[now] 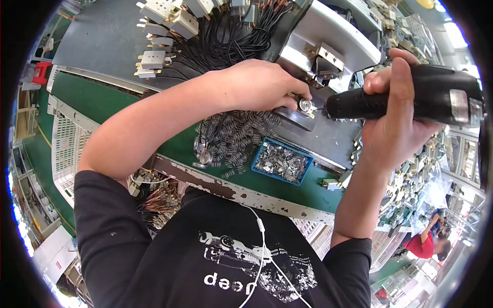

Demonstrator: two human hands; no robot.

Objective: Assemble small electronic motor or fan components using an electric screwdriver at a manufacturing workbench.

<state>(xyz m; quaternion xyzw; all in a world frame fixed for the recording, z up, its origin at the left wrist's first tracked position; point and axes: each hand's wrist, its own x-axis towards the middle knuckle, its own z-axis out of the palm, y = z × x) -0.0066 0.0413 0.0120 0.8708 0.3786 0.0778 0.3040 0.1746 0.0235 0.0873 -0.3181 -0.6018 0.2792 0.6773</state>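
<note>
My left hand [264, 84] reaches across the bench, its thumb and forefinger pinched on a small part with a round silvery coil or disc [306, 106] and brass-coloured bits. The part sits at a dark metal block [295, 118] in front of a silver machine [328, 31]. My right hand [393, 120] is wrapped around a black electric screwdriver [436, 92], held almost level. Its narrow tip points left and meets or nearly meets the small part; contact is too small to tell. The fingertips partly hide the held part.
Loose springs [236, 136] lie heaped on the green bench beside a blue tray [275, 177] of small metal pieces. White sockets [153, 60] with black cables [226, 41] crowd the far left. More small parts [405, 190] pile up at right; a person in red [422, 246] is beyond.
</note>
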